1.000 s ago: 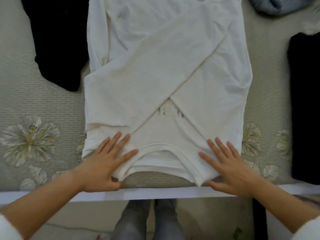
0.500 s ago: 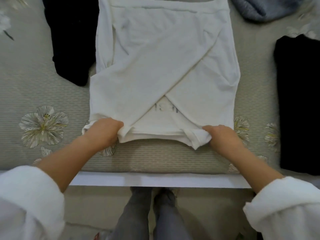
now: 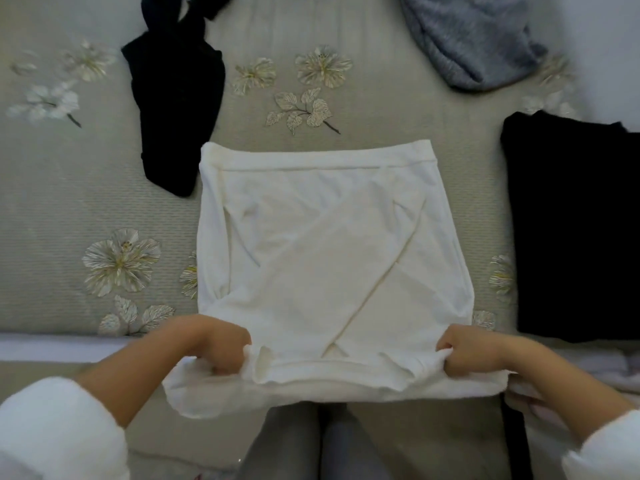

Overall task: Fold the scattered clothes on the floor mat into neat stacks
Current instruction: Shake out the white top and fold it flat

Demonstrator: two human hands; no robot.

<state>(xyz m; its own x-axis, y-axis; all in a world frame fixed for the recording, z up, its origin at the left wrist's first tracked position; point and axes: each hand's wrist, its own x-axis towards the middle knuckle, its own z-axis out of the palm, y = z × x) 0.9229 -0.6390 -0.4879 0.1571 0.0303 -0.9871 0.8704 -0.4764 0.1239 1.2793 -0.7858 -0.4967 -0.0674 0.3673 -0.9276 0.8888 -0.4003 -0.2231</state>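
Observation:
A white long-sleeved top (image 3: 325,244) lies on the grey flowered mat (image 3: 69,202), sleeves crossed over its body and its hem band at the far side. My left hand (image 3: 221,348) grips the near left corner of the top. My right hand (image 3: 464,351) grips the near right corner. Both hold that near edge lifted and pulled over the mat's front edge, so the cloth hangs above my legs.
A crumpled black garment (image 3: 176,109) lies at the far left of the top. A grey-blue garment (image 3: 474,39) sits at the far right. A folded black garment (image 3: 575,223) lies to the right. The mat's white front border (image 3: 52,344) runs below my left forearm.
My hands went from pressing flat on the top's near edge to gripping its two near corners. They have pulled the top toward me, past the mat's edge.

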